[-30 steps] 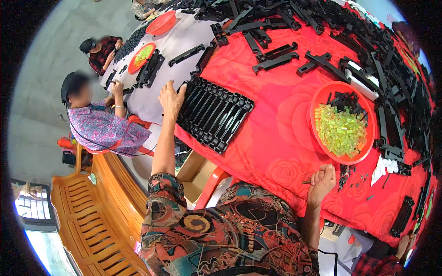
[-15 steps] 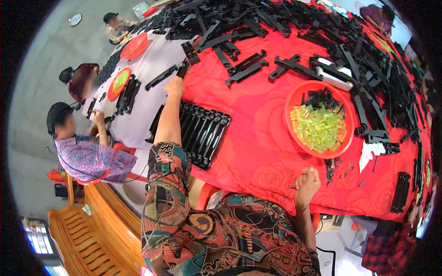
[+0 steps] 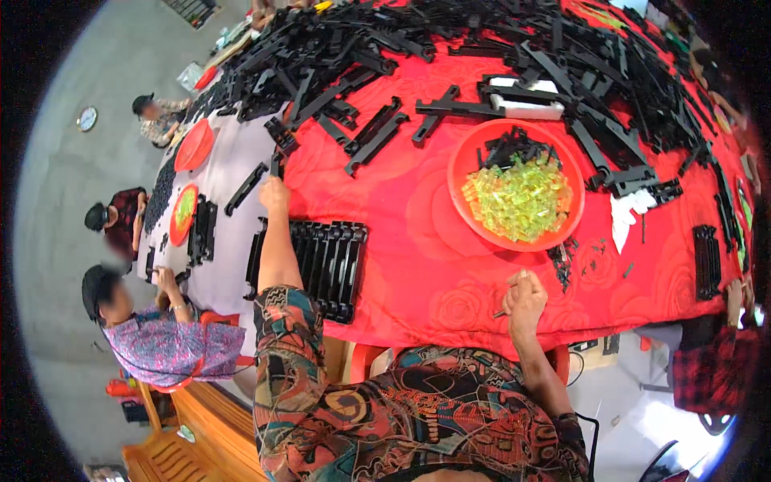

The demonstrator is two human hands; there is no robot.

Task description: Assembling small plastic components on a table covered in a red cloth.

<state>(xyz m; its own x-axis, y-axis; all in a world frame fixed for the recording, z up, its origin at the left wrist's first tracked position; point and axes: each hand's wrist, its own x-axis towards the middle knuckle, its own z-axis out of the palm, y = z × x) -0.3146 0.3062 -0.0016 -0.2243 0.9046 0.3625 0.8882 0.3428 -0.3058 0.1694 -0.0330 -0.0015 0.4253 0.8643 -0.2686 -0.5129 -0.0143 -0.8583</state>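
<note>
My left hand (image 3: 275,194) stretches out across the table, its fingers at a black plastic strip (image 3: 275,165) near the seam of the red and grey cloths. Below my left forearm lies a row of black strips (image 3: 329,265) set side by side. My right hand (image 3: 524,299) rests near the front table edge, closed on a thin dark tool (image 3: 504,312). Just beyond it stands a red bowl (image 3: 471,161) holding yellow-green clear pieces (image 3: 518,201) and a few black parts.
A big heap of black plastic strips (image 3: 450,48) covers the far table. Other people sit along the left side (image 3: 120,297) with red bowls (image 3: 193,146). A white box (image 3: 526,108) lies behind the bowl. A person in plaid (image 3: 715,361) is at right.
The view has swung so the table sits lower and further right. My left hand has reached farther out, up to the black strip. My right hand stays near the front edge.
</note>
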